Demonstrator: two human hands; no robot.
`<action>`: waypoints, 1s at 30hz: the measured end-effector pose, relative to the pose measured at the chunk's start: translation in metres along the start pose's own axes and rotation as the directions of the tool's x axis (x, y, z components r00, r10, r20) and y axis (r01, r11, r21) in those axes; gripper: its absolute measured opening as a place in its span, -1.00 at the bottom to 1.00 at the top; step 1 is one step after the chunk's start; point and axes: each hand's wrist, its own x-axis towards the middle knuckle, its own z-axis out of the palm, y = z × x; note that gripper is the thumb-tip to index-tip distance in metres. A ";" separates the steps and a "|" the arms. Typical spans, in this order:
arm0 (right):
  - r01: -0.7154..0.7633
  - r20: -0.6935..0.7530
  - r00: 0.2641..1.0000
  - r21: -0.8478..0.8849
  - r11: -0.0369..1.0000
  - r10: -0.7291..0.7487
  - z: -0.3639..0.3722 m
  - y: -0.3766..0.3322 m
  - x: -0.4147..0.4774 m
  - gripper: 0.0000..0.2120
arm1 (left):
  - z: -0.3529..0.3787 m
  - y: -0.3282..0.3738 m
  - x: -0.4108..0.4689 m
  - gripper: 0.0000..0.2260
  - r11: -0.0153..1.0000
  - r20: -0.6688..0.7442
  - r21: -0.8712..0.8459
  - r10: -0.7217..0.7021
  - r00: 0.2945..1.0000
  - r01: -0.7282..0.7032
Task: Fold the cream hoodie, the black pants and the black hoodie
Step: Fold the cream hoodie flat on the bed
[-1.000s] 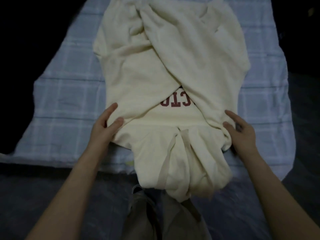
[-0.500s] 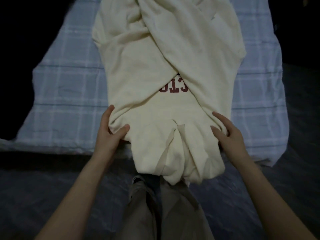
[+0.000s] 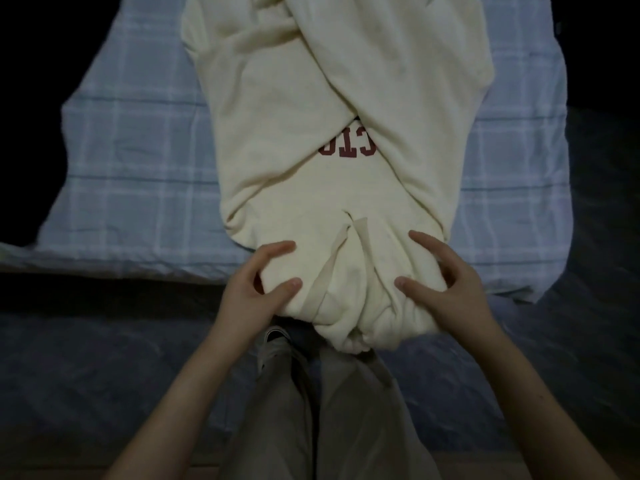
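Note:
The cream hoodie [image 3: 311, 98] lies lengthwise on the bed, its sleeves crossed over the chest so that only part of the dark red lettering [image 3: 346, 148] shows. Its hood [image 3: 349, 292] with the flat drawstrings hangs over the near edge of the bed. My left hand [image 3: 256, 292] grips the hood's left side, thumb on top and fingers curled under the cloth. My right hand [image 3: 446, 285] clasps the hood's right side the same way. The black pants and the black hoodie are not in view.
A pale blue plaid sheet [image 3: 138, 168] covers the bed under the hoodie. A dark blue blanket [image 3: 104, 358] hangs along the near edge. My legs in beige trousers [image 3: 329, 410] and one shoe [image 3: 275, 336] are below the hood. Darkness surrounds the bed.
Both hands slid from the hoodie's shoulders inward and toward me onto the hood and closed around its sides. The view has shifted so the hoodie sits higher.

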 end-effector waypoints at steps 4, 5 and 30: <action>0.082 -0.103 0.992 0.034 0.996 -0.078 -0.004 -0.033 0.016 -0.46 | -0.007 0.031 0.021 -0.62 0.998 -0.097 -0.004 0.057 0.994 -0.058; 0.111 -0.131 0.986 0.038 0.993 -0.106 -0.004 -0.042 0.022 -0.47 | -0.009 0.039 0.029 -0.62 0.997 -0.120 -0.018 0.068 0.990 -0.071; 0.144 0.007 0.989 0.233 0.962 -0.150 0.014 -0.028 0.093 -0.25 | 0.012 0.028 0.106 -0.42 0.987 -0.097 -0.147 0.054 0.994 -0.068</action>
